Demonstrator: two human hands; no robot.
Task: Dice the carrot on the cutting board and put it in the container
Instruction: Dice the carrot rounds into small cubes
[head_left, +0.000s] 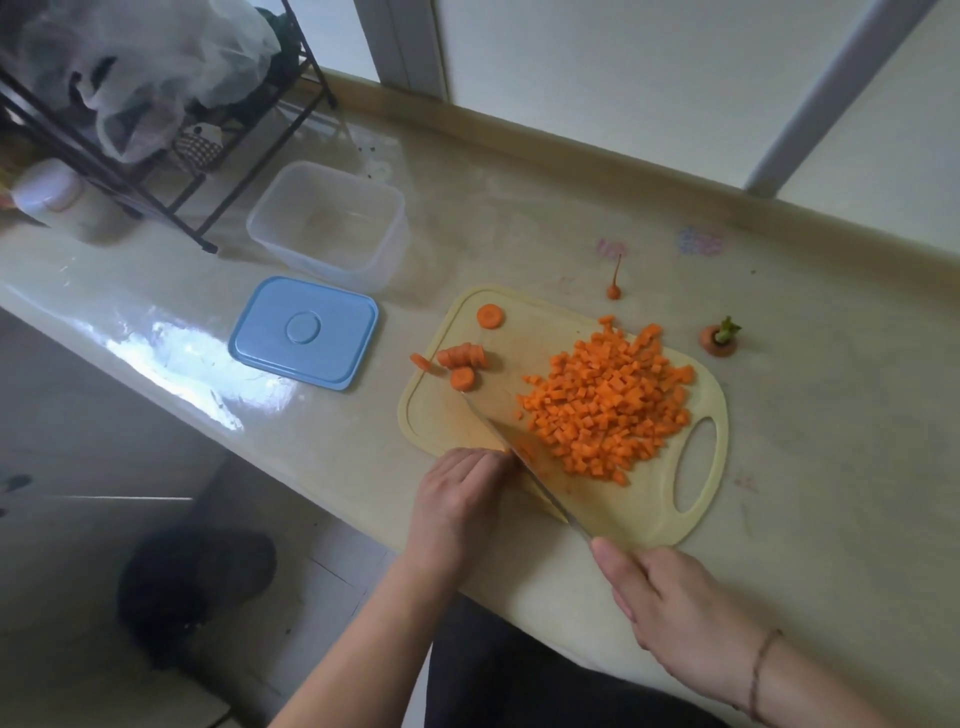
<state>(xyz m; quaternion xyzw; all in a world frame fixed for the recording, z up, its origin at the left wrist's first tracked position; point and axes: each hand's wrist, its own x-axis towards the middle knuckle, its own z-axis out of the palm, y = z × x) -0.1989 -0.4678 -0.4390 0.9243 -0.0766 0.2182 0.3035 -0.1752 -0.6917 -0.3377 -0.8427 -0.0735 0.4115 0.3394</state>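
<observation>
The right hand (675, 613) grips a knife (524, 462) over the cutting board (644, 514), left hand (462, 499) curled beside it, diced carrot (608, 410) heaped there, container (327, 223) beyond, no legible writing.

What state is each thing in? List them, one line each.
container: open, empty, lid off.
lid: flat on the counter, beside the container.
diced carrot: heaped on the cutting board.
carrot slices: uncut rounds at the board's far left.
knife: blade down on the board.
right hand: grips the knife handle.
left hand: fingers curled beside the blade; what they hold is hidden.
carrot top: cut off, on the counter.
</observation>
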